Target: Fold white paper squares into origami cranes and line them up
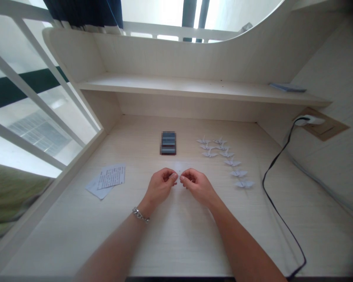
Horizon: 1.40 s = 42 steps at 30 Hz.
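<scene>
Both of my hands meet at the middle of the pale wooden desk (176,235). My left hand (160,185), with a chain bracelet on its wrist, pinches the near left edge of a small white sheet of paper (180,167). My right hand (196,185) pinches the near right edge of the same sheet. The paper lies mostly flat on the desk just beyond my fingertips. Several folded white paper cranes (223,154) lie in rows to the right of my hands.
A small dark box (168,143) stands behind the paper. Printed paper slips (107,179) lie at the left. A black cable (278,211) runs from a wall socket (310,120) down the desk's right side. A shelf (194,88) spans the back, with a blue item (287,87).
</scene>
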### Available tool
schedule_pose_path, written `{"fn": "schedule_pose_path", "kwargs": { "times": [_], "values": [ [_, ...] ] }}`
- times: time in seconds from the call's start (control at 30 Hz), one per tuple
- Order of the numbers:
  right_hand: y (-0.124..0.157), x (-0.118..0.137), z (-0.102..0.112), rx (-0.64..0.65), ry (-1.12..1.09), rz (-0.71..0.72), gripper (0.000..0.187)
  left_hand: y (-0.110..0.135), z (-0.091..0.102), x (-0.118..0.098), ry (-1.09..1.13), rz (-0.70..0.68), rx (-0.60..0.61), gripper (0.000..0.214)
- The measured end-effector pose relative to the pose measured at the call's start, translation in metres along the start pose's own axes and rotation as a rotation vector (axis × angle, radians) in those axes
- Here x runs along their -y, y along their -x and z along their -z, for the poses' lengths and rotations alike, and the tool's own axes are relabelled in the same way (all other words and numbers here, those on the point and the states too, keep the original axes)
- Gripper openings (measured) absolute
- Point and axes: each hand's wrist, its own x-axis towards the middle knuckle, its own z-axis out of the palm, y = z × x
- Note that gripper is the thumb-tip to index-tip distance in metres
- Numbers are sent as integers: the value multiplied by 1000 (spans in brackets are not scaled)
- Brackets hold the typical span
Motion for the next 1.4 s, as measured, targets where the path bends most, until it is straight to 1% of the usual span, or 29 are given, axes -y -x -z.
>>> {"fn": "schedule_pose_path", "kwargs": {
  "times": [0.1,0.23,0.3,0.47,0.53,0.57,0.63,0.67,0.77,0.9,1.0,1.1,1.17,1.27,1.33,1.4],
  "values": [
    [2,0,-2,22,36,6,15,3,-3,-1,-71,-13,42,21],
    [4,2,3,75,159,49,12,7,-1,-8,-322,-82,147,19],
    [4,3,6,113,202,67,12,9,0,-12,-405,-115,178,19],
    [3,2,18,159,156,30,12,8,7,-17,-441,-121,198,18],
    [1,0,24,136,116,9,12,7,12,-16,-466,-125,182,17],
    [0,-2,27,102,93,2,12,6,14,-16,-471,-122,165,16],
    [-1,-3,29,51,47,-11,12,5,14,-14,-440,-104,132,16],
    [-1,-3,28,46,42,-11,12,5,13,-14,-407,-95,124,17],
    [1,1,20,72,123,24,14,7,4,-13,-318,-95,156,21],
    [6,10,11,111,230,85,13,11,-3,-13,-374,-110,203,23],
    [7,12,16,131,260,87,13,11,0,-12,-381,-114,220,22],
    [4,6,26,110,243,47,12,9,3,-10,-318,-78,207,20],
    [2,1,30,85,185,6,11,6,4,-9,-235,-31,174,20],
    [-1,-2,27,10,-36,-46,13,3,2,-9,-52,61,86,22],
    [-2,-1,20,22,-190,-59,16,3,1,-9,61,107,43,23],
    [-2,1,12,63,-265,-64,19,3,-1,-10,128,136,53,23]
  ]
}}
